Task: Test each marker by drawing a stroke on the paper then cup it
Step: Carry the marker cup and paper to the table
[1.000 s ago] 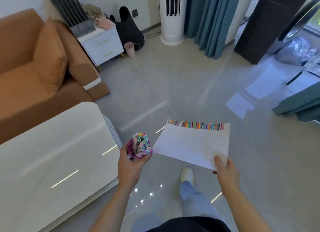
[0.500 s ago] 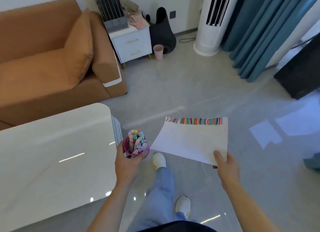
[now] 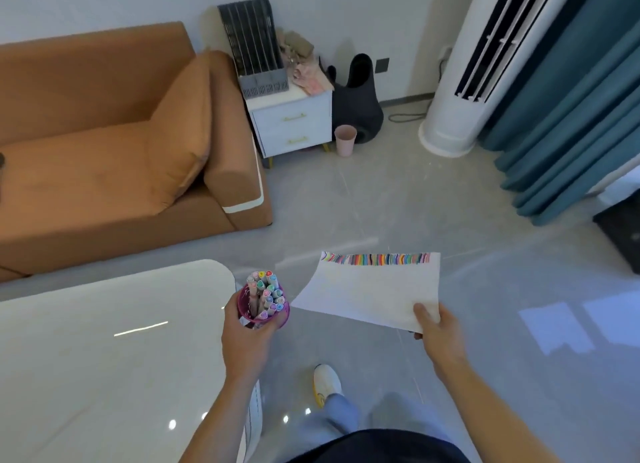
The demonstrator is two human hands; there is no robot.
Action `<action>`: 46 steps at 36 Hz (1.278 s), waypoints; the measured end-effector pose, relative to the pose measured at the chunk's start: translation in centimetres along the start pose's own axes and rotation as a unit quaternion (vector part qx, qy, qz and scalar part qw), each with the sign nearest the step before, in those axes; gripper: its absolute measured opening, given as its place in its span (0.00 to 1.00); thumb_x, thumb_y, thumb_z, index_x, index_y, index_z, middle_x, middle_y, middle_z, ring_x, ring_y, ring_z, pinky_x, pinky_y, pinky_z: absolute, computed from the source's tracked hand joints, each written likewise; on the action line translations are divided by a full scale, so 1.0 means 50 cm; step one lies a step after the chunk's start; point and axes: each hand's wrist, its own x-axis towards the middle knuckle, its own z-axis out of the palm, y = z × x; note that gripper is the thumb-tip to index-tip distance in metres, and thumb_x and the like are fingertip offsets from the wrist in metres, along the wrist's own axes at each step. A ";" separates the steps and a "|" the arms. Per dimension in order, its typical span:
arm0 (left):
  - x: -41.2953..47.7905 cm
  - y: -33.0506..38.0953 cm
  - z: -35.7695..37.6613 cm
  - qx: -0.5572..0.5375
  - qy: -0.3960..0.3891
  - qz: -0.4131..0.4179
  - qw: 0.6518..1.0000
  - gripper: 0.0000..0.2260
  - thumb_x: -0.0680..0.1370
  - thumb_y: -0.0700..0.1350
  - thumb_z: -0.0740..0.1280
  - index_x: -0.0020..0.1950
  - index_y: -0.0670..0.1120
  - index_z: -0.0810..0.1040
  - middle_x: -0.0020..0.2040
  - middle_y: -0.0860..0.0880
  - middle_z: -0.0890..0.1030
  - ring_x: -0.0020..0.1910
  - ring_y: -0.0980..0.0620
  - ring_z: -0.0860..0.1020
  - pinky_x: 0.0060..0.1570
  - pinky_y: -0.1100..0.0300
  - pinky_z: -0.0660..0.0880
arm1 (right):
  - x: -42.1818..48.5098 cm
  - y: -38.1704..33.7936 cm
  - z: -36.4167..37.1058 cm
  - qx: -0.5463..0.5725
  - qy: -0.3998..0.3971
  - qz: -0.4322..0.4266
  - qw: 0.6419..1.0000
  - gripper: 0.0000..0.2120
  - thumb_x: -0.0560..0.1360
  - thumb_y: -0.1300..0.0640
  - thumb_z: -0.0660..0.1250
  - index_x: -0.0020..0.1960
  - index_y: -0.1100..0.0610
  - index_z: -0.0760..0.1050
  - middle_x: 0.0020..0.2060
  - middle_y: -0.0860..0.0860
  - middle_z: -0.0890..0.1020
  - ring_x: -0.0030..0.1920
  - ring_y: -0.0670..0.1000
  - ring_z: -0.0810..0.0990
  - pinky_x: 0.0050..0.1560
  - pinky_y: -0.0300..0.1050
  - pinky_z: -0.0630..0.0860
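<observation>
Grey tiled floor (image 3: 346, 213), orange fabric sofa (image 3: 104, 151) swings in at 10 o'clock: person has turned. Left hand (image 3: 247, 345) grips purple plastic cup (image 3: 281, 316) of coloured markers (image 3: 265, 291), 7 o'clock; right hand (image 3: 438, 334) fingers (image 3: 422, 312) pinch stroke-lined white paper sheet (image 3: 374, 293), 5 o'clock. Testing looks finished.

We see an orange sofa (image 3: 104, 158) at upper left, a glossy white table (image 3: 104, 358) at lower left, a white drawer cabinet (image 3: 294, 127) top centre, and teal curtains (image 3: 571, 116) at right.
</observation>
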 end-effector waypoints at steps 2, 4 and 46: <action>0.040 0.017 0.000 -0.005 0.008 -0.005 1.000 0.34 0.64 0.44 0.83 0.64 0.61 0.73 0.57 0.61 0.80 0.54 0.60 0.81 0.56 0.54 0.78 | 0.030 -0.034 0.032 -0.005 -0.009 -0.004 1.000 0.08 0.82 0.57 0.66 0.58 0.58 0.79 0.46 0.56 0.84 0.36 0.55 0.79 0.35 0.45 0.74; 0.076 0.037 0.003 -0.015 0.019 -0.007 1.000 0.34 0.64 0.45 0.83 0.64 0.61 0.73 0.57 0.61 0.80 0.54 0.59 0.81 0.54 0.56 0.78 | 0.059 -0.071 0.062 -0.009 -0.020 -0.013 1.000 0.06 0.82 0.57 0.66 0.57 0.56 0.79 0.46 0.55 0.84 0.37 0.55 0.79 0.35 0.44 0.74; 0.695 0.226 -0.024 -0.166 0.416 -0.172 0.877 0.34 0.64 0.48 0.84 0.60 0.69 0.70 0.53 0.73 0.77 0.49 0.71 0.78 0.53 0.59 0.77 | 0.595 -0.763 0.916 -0.277 -0.394 -0.170 0.860 0.08 0.83 0.56 0.65 0.60 0.56 0.78 0.50 0.54 0.83 0.43 0.55 0.81 0.40 0.47 0.79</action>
